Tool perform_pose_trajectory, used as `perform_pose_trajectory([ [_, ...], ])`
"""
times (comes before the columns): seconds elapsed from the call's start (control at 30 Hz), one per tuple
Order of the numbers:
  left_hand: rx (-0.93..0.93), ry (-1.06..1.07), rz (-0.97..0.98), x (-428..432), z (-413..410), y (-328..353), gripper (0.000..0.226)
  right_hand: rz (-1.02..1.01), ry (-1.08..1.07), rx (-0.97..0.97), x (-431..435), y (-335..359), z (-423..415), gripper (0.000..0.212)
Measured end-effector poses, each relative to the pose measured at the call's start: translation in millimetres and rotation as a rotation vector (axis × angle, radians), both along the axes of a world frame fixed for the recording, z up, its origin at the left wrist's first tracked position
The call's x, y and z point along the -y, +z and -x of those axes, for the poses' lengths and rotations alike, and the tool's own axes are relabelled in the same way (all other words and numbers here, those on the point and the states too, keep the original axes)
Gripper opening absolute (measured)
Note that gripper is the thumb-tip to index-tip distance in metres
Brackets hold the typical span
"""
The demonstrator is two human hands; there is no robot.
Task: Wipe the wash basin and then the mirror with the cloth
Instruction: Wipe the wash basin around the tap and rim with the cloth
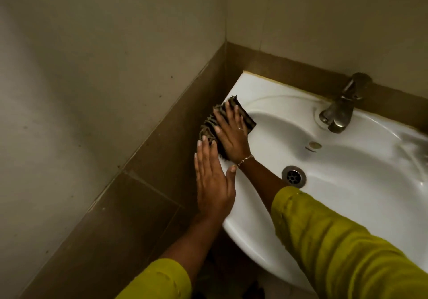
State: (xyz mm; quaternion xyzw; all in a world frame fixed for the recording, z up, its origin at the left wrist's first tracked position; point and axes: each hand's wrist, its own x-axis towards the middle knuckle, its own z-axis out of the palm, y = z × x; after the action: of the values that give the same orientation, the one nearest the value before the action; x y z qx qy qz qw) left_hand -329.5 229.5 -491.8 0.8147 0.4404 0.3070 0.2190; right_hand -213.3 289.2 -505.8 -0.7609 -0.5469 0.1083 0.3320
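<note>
A metal tap (340,113), a drain (293,176), seemingly tiled walls (92,67).

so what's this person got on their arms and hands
Both arms wear loose mustard-yellow fabric sleeves, the right sleeve and the left sleeve, each ending partway along the forearm. The right hand has a thin metal ring on one finger and a thin chain bracelet at the wrist. The left hand shows no jewellery.

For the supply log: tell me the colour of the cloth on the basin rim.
The cloth is dark brown with olive-grey folds, under the right hand; head view.
</note>
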Motion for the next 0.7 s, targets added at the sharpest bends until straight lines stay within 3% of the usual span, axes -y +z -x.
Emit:
perform_pose_trajectory([
  [0.07, 0.024, 0.043, 0.016, 0.0, -0.3, 0.1, 0.073, -0.042, -0.173, -0.142, -4.1, 5.9, 8.9, 0.059],
  [0.2, 0.129, 0.077, 0.059, 0.1, 0.7, -0.5, 0.077, 0.189, -0.418, -0.133, -25.9, 16.5, 24.0, 0.068],
  [0.5, 0.299, 0.048, 0.142, -1.4, 3.8, -4.1, 0.078, 0.242, -0.301, -0.290, -12.6, 17.0, 47.5, 0.084],
  [0.6, 0.354, -0.052, 0.169, -6.5, 7.7, -3.1, 0.078, 0.313, -0.278, -0.287, -2.6, 15.7, 57.0, 0.075],
  [0.7, 0.275, -0.139, 0.098, -31.0, 12.7, 1.1, 0.079, 0.376, -0.267, -0.288, 6.7, 18.4, 61.7, 0.063],
])
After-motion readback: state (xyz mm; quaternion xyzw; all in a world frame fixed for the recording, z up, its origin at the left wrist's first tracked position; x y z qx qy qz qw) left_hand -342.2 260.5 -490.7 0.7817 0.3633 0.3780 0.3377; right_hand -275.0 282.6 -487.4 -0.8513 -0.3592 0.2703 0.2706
